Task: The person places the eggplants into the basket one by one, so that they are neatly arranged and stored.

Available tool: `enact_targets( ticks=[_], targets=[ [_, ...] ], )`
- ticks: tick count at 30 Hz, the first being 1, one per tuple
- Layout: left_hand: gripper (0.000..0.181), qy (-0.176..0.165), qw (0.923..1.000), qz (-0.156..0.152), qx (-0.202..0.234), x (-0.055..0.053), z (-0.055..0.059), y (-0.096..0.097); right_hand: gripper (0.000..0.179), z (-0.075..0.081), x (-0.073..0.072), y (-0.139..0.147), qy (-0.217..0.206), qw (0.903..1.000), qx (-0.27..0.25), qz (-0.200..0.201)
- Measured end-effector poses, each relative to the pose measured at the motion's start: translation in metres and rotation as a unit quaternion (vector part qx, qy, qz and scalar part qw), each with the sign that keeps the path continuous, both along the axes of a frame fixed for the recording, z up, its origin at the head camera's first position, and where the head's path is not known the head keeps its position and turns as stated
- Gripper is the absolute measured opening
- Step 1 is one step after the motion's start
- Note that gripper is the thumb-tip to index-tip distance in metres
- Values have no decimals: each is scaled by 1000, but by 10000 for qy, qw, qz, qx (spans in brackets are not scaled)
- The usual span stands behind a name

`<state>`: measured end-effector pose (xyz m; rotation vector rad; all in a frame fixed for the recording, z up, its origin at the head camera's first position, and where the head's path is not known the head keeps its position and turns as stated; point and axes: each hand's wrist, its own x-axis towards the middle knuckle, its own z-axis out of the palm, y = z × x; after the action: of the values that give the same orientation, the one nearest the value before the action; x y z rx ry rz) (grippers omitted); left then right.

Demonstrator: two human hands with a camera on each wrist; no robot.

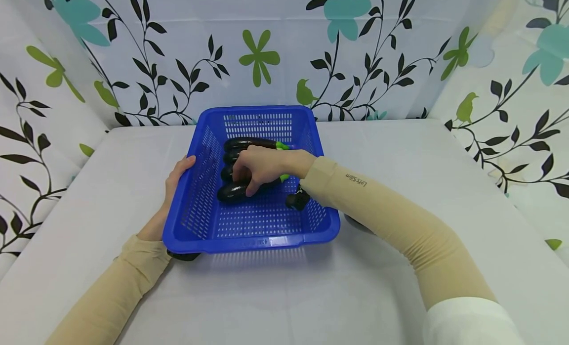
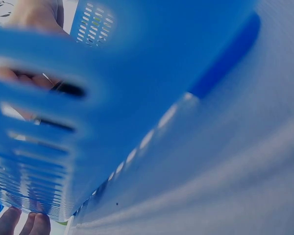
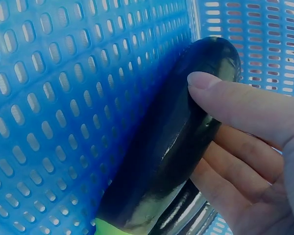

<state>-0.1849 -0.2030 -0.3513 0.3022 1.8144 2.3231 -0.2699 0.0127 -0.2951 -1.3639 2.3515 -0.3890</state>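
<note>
- The nearest eggplant [image 1: 231, 193] is lying inside the basket [image 1: 253, 242], crosswise, with its dark round end pointing to the left side; it is shining along its black skin.
- The right hand [image 1: 264, 164] is grasping this eggplant: the thumb is pressing on one side and the fingers are bending around the other side, as the right wrist view is showing.
- Three other eggplants [image 1: 249, 142] are resting behind it in a row, close together; the hand is partly covering them, and green stem ends are showing on the right.
- The blue basket is holding all four; its walls and its floor are having many small slots.
- The left hand [image 1: 178, 174] is gripping the left side of the basket, near the rim; some fingertips are appearing also in the left wrist view.
- A black camera [image 1: 298, 199] is hanging under the right wrist, over the basket.
- Beige sleeves [image 1: 378, 201] are covering both forearms, and small letters are standing on the right one.
- A white table [image 1: 249, 305] is lying below the basket.
- Behind, a curtain [image 1: 275, 38] is showing leaves, flowers and green birds.
</note>
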Motion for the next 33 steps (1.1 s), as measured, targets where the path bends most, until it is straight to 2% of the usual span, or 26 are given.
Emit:
enact_targets(
  ticks=[10, 18, 23, 28, 33],
  targets=[
    [63, 146, 9999, -26, 19, -1, 0, -2, 39, 1, 0, 0, -32, 9997, -245, -22],
    [66, 82, 9999, 57, -130, -1, -1, -3, 35, 4, 0, 1, -458, 9970, -608, -110],
    [66, 73, 9999, 27, -105, 0, -1, -2, 34, 10, 2, 2, -573, 9942, -883, -209],
    [66, -38, 10000, -42, -11, 1, -1, 1, 32, 29, 5, 6, -349, 9916, -1215, -281],
    [67, -39, 10000, -24, -36, 0, 1, 2, 33, 64, 13, 20, 13, 9897, -1362, -438]
  ],
)
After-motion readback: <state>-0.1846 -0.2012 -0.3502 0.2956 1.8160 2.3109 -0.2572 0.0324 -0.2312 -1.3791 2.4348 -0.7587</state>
